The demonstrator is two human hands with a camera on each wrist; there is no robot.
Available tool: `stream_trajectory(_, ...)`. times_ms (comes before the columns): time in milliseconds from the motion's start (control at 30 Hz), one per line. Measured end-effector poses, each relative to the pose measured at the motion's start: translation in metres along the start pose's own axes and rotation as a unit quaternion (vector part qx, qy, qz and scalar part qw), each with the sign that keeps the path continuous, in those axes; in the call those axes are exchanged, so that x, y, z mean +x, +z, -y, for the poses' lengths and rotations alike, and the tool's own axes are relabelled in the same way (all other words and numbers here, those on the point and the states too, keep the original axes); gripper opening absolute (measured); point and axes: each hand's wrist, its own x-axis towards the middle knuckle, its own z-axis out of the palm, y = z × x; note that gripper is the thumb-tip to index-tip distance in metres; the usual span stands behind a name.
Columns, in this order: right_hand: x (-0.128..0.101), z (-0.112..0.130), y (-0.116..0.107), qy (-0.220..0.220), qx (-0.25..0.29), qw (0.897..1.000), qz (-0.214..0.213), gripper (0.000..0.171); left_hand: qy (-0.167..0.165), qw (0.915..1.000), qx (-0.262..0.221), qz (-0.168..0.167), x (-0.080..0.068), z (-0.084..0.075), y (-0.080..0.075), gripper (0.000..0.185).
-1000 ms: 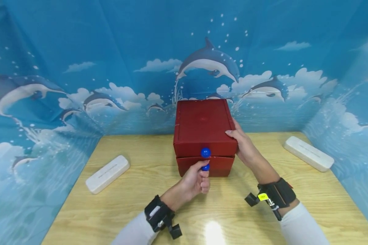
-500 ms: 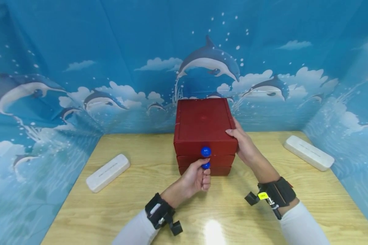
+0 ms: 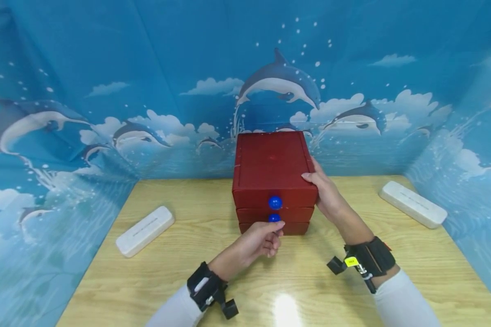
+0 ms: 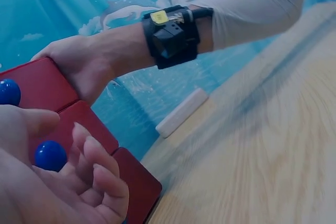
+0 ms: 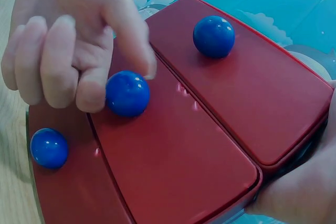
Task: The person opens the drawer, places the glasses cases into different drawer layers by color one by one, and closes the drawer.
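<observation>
A red drawer box (image 3: pixel 272 161) with three stacked drawers stands on the table, each drawer front bearing a round blue knob. All three fronts look flush in the right wrist view. My left hand (image 3: pixel 255 243) is in front of the middle drawer knob (image 5: pixel 127 93); its thumb and loosely bent fingers stand around the knob without pinching it. My right hand (image 3: pixel 327 190) grips the box's right side, thumb on the top edge and fingers along the side, partly hidden. The top knob (image 5: pixel 213 36) and bottom knob (image 5: pixel 49 148) are untouched.
One white oblong case (image 3: pixel 145 231) lies on the wooden table (image 3: pixel 180 277) to the left, another white case (image 3: pixel 412 204) to the right. Behind the box hangs a blue dolphin-print curtain (image 3: pixel 188 54).
The middle drawer, pulled out one second ago, has slid back in, uncovering the bottom drawer front. My left hand has released its knob and lowered slightly. My right hand stays put.
</observation>
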Motion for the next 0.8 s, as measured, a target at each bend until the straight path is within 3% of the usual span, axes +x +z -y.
stream_trajectory(167,0.0,0.001,0.0,-0.002,0.0,1.0,0.004,0.074,0.013,0.9979,0.054,-0.033,-0.008,0.007,-0.004,0.034)
stream_trajectory(433,-0.001,0.001,0.001,0.002,-0.002,1.0,0.0,0.074,-0.013,0.9956,0.05,-0.078,-0.01,0.02,-0.017,0.035)
stream_trajectory(800,0.0,0.001,0.001,0.004,0.002,1.0,0.0,0.075,-0.033,0.994,0.054,-0.089,-0.008,0.03,-0.02,0.049)
